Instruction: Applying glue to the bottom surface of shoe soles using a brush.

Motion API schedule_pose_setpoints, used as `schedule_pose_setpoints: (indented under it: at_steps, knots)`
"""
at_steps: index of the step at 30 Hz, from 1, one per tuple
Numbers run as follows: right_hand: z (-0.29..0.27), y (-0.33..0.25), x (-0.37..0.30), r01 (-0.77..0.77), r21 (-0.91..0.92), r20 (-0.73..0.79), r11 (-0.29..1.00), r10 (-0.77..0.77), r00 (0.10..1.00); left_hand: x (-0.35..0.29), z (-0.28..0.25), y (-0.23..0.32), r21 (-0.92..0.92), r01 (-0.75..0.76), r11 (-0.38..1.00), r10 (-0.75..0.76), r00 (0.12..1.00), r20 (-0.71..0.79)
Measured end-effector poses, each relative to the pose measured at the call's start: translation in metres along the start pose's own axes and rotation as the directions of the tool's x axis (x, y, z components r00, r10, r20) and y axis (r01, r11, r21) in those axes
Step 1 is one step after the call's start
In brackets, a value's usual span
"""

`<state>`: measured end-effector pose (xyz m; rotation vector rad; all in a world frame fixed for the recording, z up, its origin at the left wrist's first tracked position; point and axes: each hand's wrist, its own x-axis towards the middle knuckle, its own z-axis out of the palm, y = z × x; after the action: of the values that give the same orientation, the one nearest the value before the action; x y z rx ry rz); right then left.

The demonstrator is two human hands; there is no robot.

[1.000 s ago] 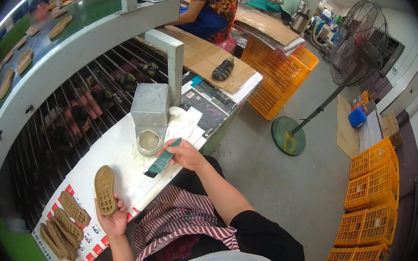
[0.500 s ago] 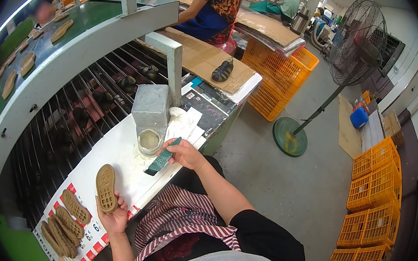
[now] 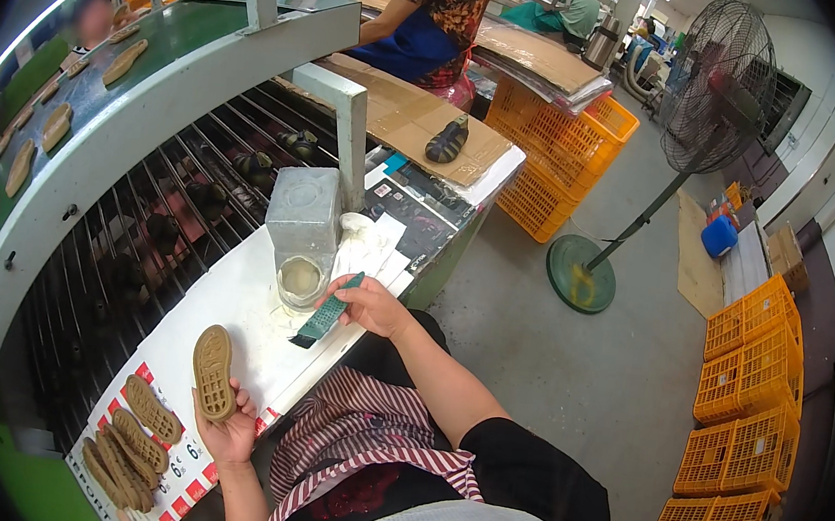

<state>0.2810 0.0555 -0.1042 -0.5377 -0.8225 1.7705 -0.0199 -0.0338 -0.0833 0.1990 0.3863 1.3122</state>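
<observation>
Tan shoe sole [image 3: 213, 369] stays gripped in the left hand [image 3: 228, 431], green brush [image 3: 322, 320] pinched in the right hand [image 3: 370, 306] (essentially unchanged), so brush and sole remain apart.

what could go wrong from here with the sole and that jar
The jar stands close beside the right hand, which holds a green brush, so a careless swing might knock it. The left hand grips the tan shoe sole only near one end, so it could perhaps slip.
</observation>
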Motion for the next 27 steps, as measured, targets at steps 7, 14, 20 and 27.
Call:
schedule_pose_setpoints:
  at_steps: [7, 14, 20, 27]
  knots:
    - [0.002, -0.001, 0.0, 0.001, -0.004, -0.006, 1.0, -0.001, 1.0, 0.002, -0.002, 0.002, -0.001, 0.001, 1.0, -0.001, 1.0, -0.001]
    - [0.006, -0.001, -0.002, -0.009, -0.005, -0.005, 1.0, 0.009, 1.0, -0.003, -0.001, 0.002, -0.012, -0.007, 1.0, 0.007, 1.0, -0.02]
    - [0.004, 0.0, -0.005, -0.02, -0.095, -0.054, 0.995, 0.015, 0.998, -0.002, -0.018, 0.003, -0.043, 0.036, 0.998, -0.035, 0.999, 0.024]
    - [0.009, -0.004, -0.001, 0.014, -0.076, -0.077, 0.997, -0.02, 0.997, 0.001, -0.019, 0.007, -0.048, 0.03, 0.998, -0.024, 0.992, 0.126]
